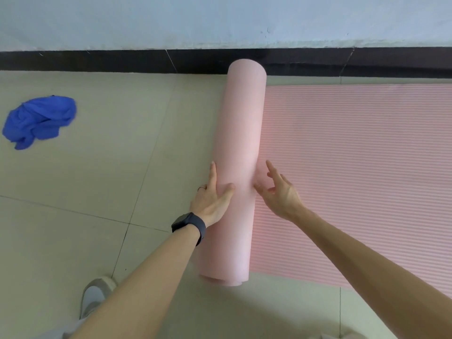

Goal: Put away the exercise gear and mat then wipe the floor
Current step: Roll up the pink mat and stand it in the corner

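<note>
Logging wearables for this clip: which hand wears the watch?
The left hand, resting on the rolled mat, wears the black watch; the right hand has a bare wrist.

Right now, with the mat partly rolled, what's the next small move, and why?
Probably push the roll rightward another turn: the left hand rests on its left side, the right hand is open beside it, and much mat lies flat to the right.

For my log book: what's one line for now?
step: roll up mat | mat: partly rolled | left hand: touches mat | right hand: open, at mat | cloth: on floor
</note>
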Tool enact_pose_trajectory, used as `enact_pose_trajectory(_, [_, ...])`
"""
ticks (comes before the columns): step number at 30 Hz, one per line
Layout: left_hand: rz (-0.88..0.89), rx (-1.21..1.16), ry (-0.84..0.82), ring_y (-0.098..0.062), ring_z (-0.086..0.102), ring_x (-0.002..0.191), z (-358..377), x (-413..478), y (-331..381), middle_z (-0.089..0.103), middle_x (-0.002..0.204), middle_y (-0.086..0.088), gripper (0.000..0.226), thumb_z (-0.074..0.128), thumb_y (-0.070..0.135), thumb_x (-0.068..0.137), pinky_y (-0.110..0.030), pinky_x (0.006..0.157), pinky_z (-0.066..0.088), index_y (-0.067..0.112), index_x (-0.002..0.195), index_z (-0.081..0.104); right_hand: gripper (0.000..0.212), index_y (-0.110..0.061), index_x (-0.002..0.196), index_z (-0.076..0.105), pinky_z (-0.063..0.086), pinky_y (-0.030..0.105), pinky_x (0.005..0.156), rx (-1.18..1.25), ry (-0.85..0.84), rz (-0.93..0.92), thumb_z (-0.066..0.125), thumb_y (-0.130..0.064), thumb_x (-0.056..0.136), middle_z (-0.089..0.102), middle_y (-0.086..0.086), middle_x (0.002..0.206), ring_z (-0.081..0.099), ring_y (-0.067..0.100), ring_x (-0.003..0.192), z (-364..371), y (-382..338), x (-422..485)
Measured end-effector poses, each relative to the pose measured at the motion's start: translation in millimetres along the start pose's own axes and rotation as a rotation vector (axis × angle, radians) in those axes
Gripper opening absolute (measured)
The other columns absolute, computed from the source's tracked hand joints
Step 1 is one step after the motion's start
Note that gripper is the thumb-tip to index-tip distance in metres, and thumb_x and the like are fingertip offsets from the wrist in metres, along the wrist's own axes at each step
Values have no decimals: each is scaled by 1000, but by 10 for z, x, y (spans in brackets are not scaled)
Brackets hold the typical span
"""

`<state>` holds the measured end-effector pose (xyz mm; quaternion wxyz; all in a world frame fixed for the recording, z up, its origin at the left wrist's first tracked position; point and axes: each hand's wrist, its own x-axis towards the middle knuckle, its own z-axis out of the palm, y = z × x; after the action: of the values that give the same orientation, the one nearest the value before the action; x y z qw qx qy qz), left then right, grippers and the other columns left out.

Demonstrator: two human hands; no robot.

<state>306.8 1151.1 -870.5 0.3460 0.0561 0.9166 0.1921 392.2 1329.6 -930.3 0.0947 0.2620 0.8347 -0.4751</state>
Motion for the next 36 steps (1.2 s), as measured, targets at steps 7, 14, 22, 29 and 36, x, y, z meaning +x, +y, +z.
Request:
enact_pose_trajectory(7, [19, 247, 101, -31, 52, 84, 140, -81, 205, 44, 101, -6, 65, 21, 79, 89, -36, 76, 43, 65, 146, -9, 56, -55, 149, 27, 46, 26, 90, 113, 45, -77, 45, -62, 96, 54, -9, 135, 64, 1, 91, -7, -51, -279])
enact_pose_trajectory(14, [215, 188, 27, -26, 58, 81, -98, 27, 221, 54, 95, -7, 51, 28, 44, 100, -38, 86, 50, 78, 135, 15, 73, -71, 142, 3, 48, 50, 102, -43, 5, -19, 29, -93, 77, 28, -11, 159, 57, 21, 125, -89, 173, -324])
enact_pose_trajectory(22, [289, 306, -152, -27, 69, 61, 32, 41, 787, 49, 133, -8, 68, 31, 25, 91, -29, 77, 55, 77, 134, 23, 103, -54, 151, -13, 54, 42, 95, -91, 105, -185, 40, -92, 70, -14, -12, 165, 33, 21, 146, -65, 235, -804])
enact_pose_trajectory(29, [424, 47, 43, -8, 66, 66, 266, 36, 922, 63, 101, 10, 60, 45, 13, 87, -34, 75, 57, 53, 131, 55, 101, -62, 148, -7, 47, 42, 104, -36, 137, -41, 52, -86, 69, 3, -18, 164, 33, 14, 144, -257, 569, -951])
enact_pose_trajectory(36, [798, 383, 274, -21, 58, 100, 598, 77, 725, 53, 132, 7, 49, 51, 51, 88, -35, 81, 53, 47, 136, 54, 76, -66, 146, 7, 31, 28, 105, -30, 231, 6, 44, -79, 80, 16, -16, 163, 34, 15, 137, -388, 909, -1184])
